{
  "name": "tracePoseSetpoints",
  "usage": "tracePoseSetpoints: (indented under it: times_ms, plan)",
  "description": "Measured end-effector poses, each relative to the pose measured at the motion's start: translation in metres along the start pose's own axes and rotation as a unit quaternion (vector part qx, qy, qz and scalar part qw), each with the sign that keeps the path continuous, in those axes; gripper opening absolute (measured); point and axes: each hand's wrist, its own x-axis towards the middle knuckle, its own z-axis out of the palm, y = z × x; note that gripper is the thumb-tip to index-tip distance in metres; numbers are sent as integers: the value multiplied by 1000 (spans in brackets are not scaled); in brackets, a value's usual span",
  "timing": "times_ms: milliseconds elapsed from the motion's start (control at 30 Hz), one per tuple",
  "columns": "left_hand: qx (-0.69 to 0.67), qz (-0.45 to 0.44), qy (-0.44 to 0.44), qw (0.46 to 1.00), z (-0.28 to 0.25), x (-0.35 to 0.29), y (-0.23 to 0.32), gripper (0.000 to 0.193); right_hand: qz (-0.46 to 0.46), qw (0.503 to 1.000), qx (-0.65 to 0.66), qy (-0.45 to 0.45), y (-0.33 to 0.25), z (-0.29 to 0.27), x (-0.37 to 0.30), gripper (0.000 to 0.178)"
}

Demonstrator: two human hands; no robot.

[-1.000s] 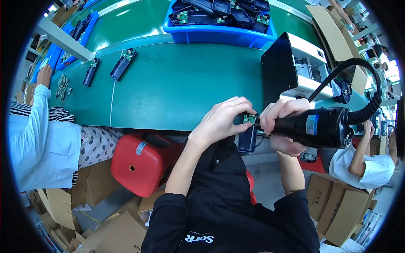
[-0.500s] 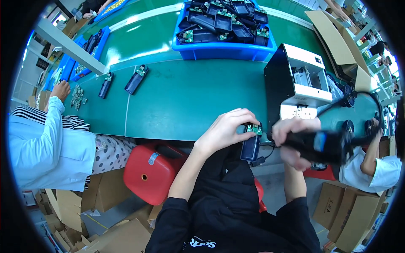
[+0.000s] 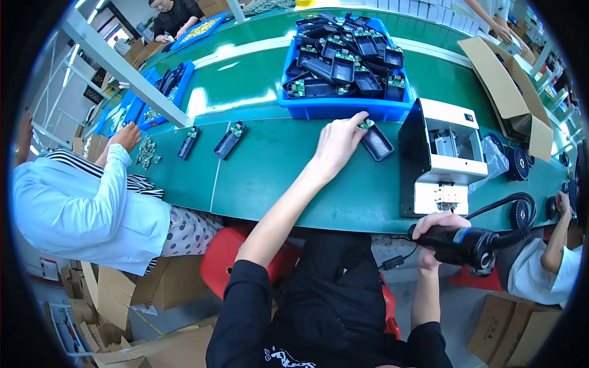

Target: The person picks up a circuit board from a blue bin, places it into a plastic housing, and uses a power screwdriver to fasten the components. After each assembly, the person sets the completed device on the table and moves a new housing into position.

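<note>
My left hand [image 3: 338,142] reaches out over the green table, its thumb and fingers pinching the circuit-board end of a black plastic housing [image 3: 378,143]. That housing lies at a slant just in front of a blue bin [image 3: 343,110], its open side up. In my right hand [image 3: 437,226] is a black corded electric screwdriver [image 3: 457,240], held level at the table's front edge. The bin is heaped with black housings [image 3: 342,66] that carry small green boards. Right of the housing stands a black and white machine [image 3: 451,147], probably a screw feeder.
Two more housings [image 3: 230,141] lie on the table at left. A co-worker's hand [image 3: 127,136] is by a pile of small parts [image 3: 147,152]. An open carton [image 3: 506,92] and black spools [image 3: 518,164] are at right. A red stool [image 3: 230,254] is below the table.
My left hand has carried the housing from the table's front edge forward to the bin's front. The screwdriver in my right hand has drawn away from it. The view has shifted.
</note>
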Motion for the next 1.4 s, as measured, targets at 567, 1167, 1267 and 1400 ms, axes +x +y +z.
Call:
tracePoseSetpoints:
  times_ms: [567,1167,1267,1400]
  plan:
    - [4,-43,44,998,-128,-45,-49,20,15,994,49,95,14,-4,-6,74]
    - [-51,247,-124,960,4,-23,15,39,32,991,48,124,11,-3,-6,65]
    - [-43,248,-95,963,-31,-25,10,35,25,992,32,121,12,-8,-6,64]
    - [33,153,-51,986,-98,-32,-43,40,26,992,69,101,12,-16,-7,71]
